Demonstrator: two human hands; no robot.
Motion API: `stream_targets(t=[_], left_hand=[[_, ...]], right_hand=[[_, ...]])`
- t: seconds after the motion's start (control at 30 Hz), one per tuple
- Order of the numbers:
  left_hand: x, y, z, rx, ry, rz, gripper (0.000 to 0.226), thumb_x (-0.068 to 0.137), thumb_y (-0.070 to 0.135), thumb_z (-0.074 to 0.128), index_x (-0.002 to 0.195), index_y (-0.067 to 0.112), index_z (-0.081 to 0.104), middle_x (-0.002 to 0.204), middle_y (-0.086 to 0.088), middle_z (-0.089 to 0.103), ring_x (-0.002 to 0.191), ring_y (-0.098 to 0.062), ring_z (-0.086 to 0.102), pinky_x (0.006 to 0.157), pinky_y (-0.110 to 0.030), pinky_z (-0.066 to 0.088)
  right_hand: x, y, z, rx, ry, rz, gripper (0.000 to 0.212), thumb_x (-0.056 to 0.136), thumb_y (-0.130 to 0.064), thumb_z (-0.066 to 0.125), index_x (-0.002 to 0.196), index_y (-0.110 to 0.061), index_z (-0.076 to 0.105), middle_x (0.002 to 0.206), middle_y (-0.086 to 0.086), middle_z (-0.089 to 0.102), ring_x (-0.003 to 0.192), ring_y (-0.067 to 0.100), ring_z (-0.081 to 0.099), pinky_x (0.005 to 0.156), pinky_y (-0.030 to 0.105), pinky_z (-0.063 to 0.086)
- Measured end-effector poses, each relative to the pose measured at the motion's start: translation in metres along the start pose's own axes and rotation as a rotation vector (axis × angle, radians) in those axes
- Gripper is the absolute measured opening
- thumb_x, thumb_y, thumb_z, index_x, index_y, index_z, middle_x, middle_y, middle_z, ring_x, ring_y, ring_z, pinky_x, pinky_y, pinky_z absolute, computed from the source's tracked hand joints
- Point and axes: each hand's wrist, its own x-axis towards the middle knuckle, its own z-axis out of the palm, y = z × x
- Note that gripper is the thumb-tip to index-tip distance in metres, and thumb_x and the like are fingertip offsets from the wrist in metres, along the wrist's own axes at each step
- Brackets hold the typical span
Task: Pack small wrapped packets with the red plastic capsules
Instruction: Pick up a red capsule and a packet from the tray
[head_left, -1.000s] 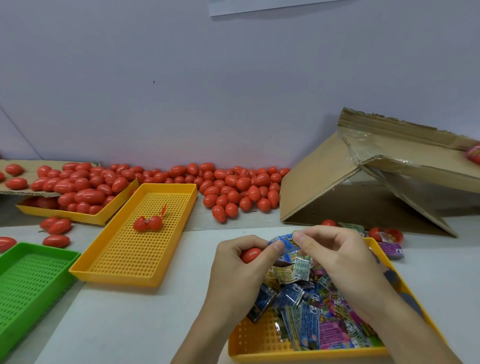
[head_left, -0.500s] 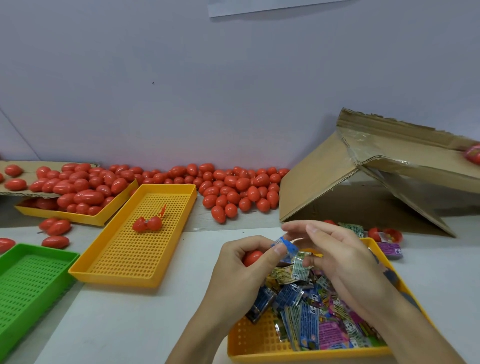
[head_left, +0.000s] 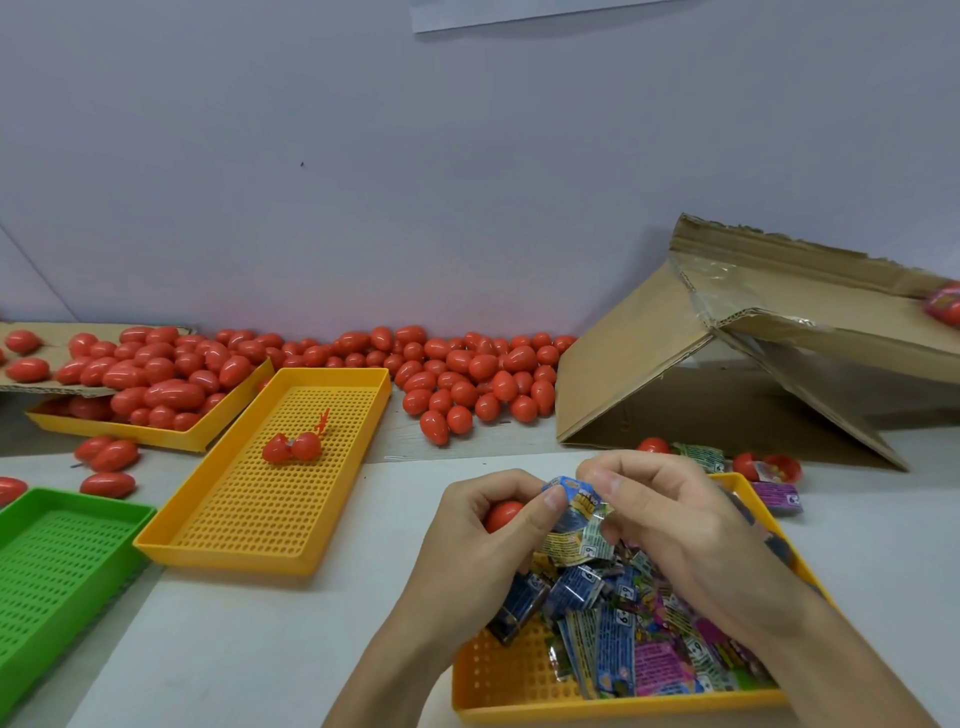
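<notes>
Left hand (head_left: 485, 540): curled round a red capsule (head_left: 503, 515), held in palm above front yellow tray (head_left: 519, 691); thumb pressed to blue packet (head_left: 576, 506).
Right hand (head_left: 670, 519): fingers bent, same blue packet pinched at top edge; both hands close together on it.
Packets (head_left: 639, 639): heaped in front tray, blue, pink, green wrappers; one hangs just below the pinched one.
Loose capsules (head_left: 478, 379): piled along back wall, btwn middle tray and cardboard.
Middle yellow tray (head_left: 244, 525): one opened capsule (head_left: 291, 448) lying in it.
Back-left tray (head_left: 156, 439): filled w/ capsules.
Green tray (head_left: 47, 577): at left edge.
Cardboard box (head_left: 727, 364): flattened, propped at right rear.
</notes>
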Motion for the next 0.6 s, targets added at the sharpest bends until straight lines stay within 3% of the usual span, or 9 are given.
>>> stream_targets(t=[0.17, 0.33, 0.47, 0.6], left_hand=[[0.0005, -0.003, -0.0001, -0.004, 0.009, -0.014, 0.024, 0.083, 0.049, 0.067, 0.078, 0.026, 0.074, 0.059, 0.013, 0.057, 0.057, -0.005, 0.05, 0.059, -0.022, 0.044], [0.0001, -0.0053, 0.0007, 0.021, 0.08, 0.036, 0.021, 0.087, 0.046, 0.068, 0.101, 0.033, 0.074, 0.058, 0.011, 0.055, 0.056, -0.004, 0.049, 0.059, -0.021, 0.044], [0.0, -0.0056, 0.0016, 0.052, 0.084, 0.055, 0.02, 0.084, 0.043, 0.068, 0.098, 0.032, 0.077, 0.062, 0.014, 0.06, 0.061, -0.001, 0.058, 0.062, -0.019, 0.047], [-0.0011, -0.0076, 0.0008, 0.058, 0.095, 0.058, 0.019, 0.082, 0.04, 0.07, 0.099, 0.035, 0.076, 0.066, 0.014, 0.062, 0.063, -0.004, 0.06, 0.063, -0.018, 0.048]], right_hand=[[0.0, -0.0006, 0.0014, 0.0, 0.006, 0.001, 0.038, 0.083, -0.051, 0.067, 0.085, -0.014, 0.075, 0.082, 0.001, 0.058, 0.078, 0.017, 0.049, 0.073, 0.035, 0.043], [0.0024, 0.0025, 0.002, -0.02, 0.124, 0.031, 0.04, 0.077, -0.055, 0.068, 0.078, -0.016, 0.075, 0.072, 0.0, 0.056, 0.069, 0.012, 0.05, 0.066, 0.027, 0.043], [0.0025, 0.002, 0.0037, -0.031, 0.161, 0.056, 0.044, 0.074, -0.059, 0.069, 0.079, -0.016, 0.077, 0.071, 0.0, 0.059, 0.064, 0.006, 0.05, 0.058, 0.016, 0.043], [0.003, 0.0028, 0.0061, -0.024, 0.192, 0.111, 0.045, 0.075, -0.057, 0.068, 0.083, -0.014, 0.079, 0.075, 0.01, 0.063, 0.07, 0.01, 0.055, 0.062, 0.022, 0.048]])
